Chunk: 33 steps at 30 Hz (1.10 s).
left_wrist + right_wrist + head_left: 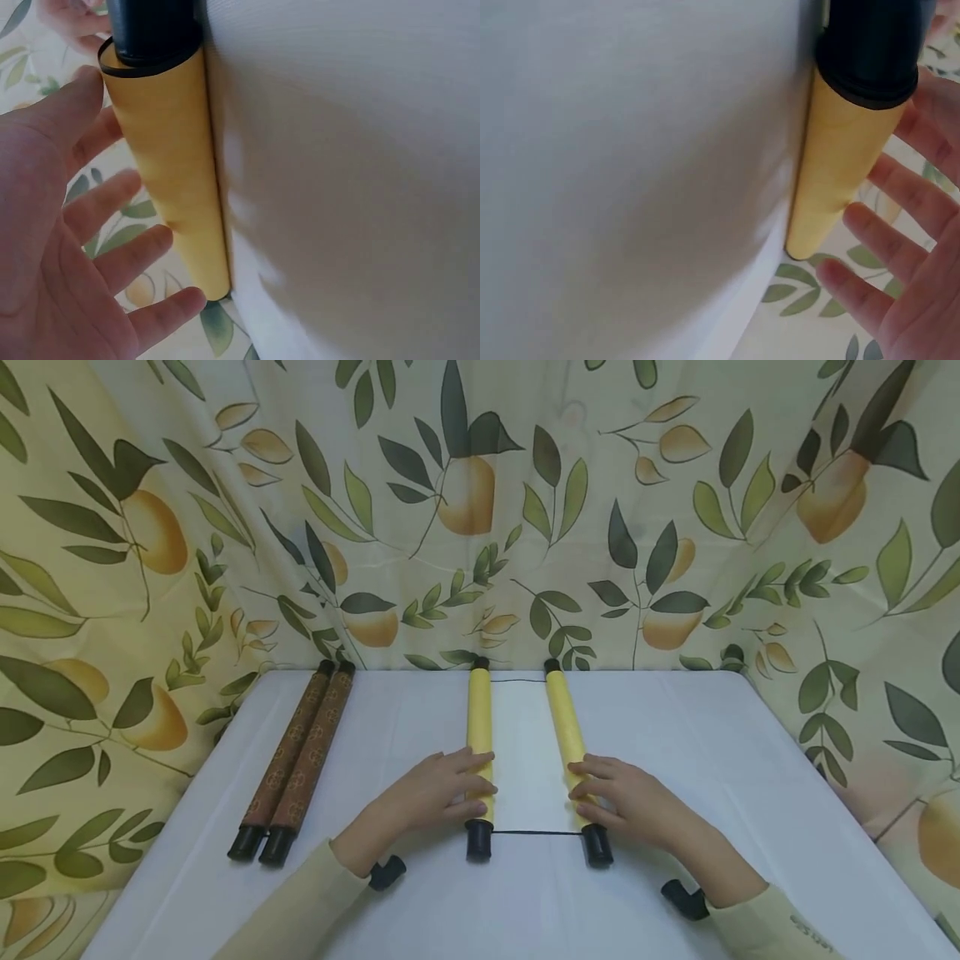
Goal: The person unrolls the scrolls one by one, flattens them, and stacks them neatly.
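A scroll lies partly unrolled on the table, a white sheet (528,752) stretching between its two yellow rolls. Black knobs cap the ends of the left roll (479,710) and the right roll (564,710). Over the near part of the left roll rests my left hand (442,789), its fingers loosely spread. My right hand (630,797) lies across the right roll in the same way, fingertips toward the sheet. Both wrist views show relaxed fingers at the yellow surface, not wrapped around it. The right roll slants slightly outward toward me.
On the left of the white table (675,718) lies another scroll (315,752), brown and patterned, as two rolls side by side with black ends. A curtain (480,577) printed with leaves and fruit hangs behind the table and along its sides.
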### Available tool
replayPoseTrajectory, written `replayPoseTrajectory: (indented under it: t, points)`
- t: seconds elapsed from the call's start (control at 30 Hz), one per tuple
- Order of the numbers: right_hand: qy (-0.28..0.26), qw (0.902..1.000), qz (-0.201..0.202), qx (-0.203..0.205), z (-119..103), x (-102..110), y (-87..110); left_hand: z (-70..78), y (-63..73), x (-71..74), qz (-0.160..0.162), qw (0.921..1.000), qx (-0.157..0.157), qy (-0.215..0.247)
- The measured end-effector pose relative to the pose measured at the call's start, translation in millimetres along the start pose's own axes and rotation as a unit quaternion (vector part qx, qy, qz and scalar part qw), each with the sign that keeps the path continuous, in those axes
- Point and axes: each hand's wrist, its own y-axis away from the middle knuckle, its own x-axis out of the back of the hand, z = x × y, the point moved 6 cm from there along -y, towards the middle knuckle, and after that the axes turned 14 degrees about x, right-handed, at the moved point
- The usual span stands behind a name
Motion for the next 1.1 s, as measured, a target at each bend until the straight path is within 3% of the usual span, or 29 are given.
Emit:
replayPoseTrajectory:
  t: [0.2,0.37,0.5,0.7,0.9,1.1]
  points:
    - [-0.006,0.9998,0.016,-0.006,2,-2,-7.2,1.4,1.6,1.2,0.002,0.9993,-0.001,0.037]
    - [-0.007,0.9995,0.011,-0.027,0,-4,-7.6,0.1,0.5,-2.4,0.005,0.9997,0.006,0.024]
    - [0.006,0.9997,0.018,-0.017,-1,-2,-9.3,-2.9,0.9,-2.6,0.011,0.9999,0.003,0.011]
    - [0.009,0.9993,0.003,-0.035,2,-2,-7.0,-6.9,7.8,0.5,0.034,0.9988,-0.008,0.034]
    - [0.009,0.9987,-0.001,-0.051,3,-1,-1.2,-11.1,10.1,-1.8,0.033,0.9969,-0.005,0.072]
    - [0.007,0.998,-0.009,-0.063,5,1,-0.1,-12.2,9.2,-0.5,0.052,0.997,-0.015,0.055]
